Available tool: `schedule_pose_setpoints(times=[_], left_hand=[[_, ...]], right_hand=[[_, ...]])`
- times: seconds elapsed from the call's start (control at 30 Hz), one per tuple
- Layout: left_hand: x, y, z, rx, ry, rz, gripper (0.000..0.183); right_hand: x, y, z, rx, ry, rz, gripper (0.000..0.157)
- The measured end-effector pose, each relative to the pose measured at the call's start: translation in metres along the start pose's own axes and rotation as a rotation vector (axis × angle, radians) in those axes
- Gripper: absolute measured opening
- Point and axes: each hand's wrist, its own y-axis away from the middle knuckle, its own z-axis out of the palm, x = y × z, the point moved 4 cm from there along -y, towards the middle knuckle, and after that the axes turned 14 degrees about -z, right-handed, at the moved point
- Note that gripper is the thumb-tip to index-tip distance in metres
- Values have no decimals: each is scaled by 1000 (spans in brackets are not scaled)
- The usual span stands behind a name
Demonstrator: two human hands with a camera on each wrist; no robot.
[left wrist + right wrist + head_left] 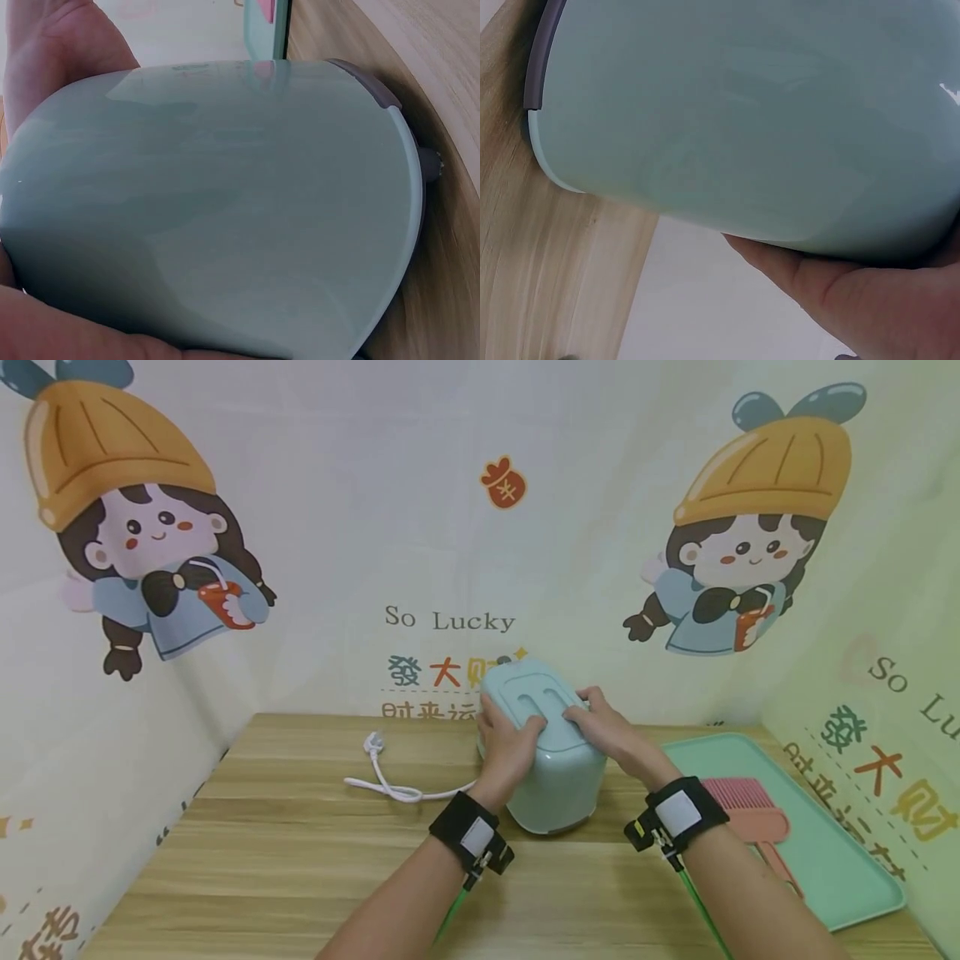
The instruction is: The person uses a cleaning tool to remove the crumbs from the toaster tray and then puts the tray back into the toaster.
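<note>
A mint-green toaster [558, 789] with a lid [543, 702] stands near the back of the wooden table, turned at an angle. Two long grooves run across the lid. My left hand [510, 747] grips its left side, thumb on top. On the opposite side my right hand [611, 735] holds it, its thumb also resting on the lid. Both wrist views show the smooth toaster wall [225, 202] filling most of the picture, with a dark foot [430, 165] low down by the table. Whether the base touches the table cannot be told.
A white power cord [401, 793] with a plug [373, 743] lies looped on the table left of the toaster. To the right is a green tray [847, 868] holding a pink brush-like comb [750, 818]. A printed cloth [450, 527] hangs behind the table.
</note>
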Motion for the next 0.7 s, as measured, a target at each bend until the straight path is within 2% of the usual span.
schedule_pose_setpoints(times=[0.27,0.47,0.57,0.7], left_hand=[[-4,-7,-6,-57,-32,-5,100],[-6,-13,-15,-136,-48,-21,98],[-7,-18,-20,-169,-55,-1,95],[-7,-22,-27,-229,-49,63,90]], right_hand=[[1,0,8,10,-96,13,57],[-4,7,15,-15,-96,-24,64],[-6,11,21,-14,-96,-34,65],[-10,14,26,8,-62,-50,65]])
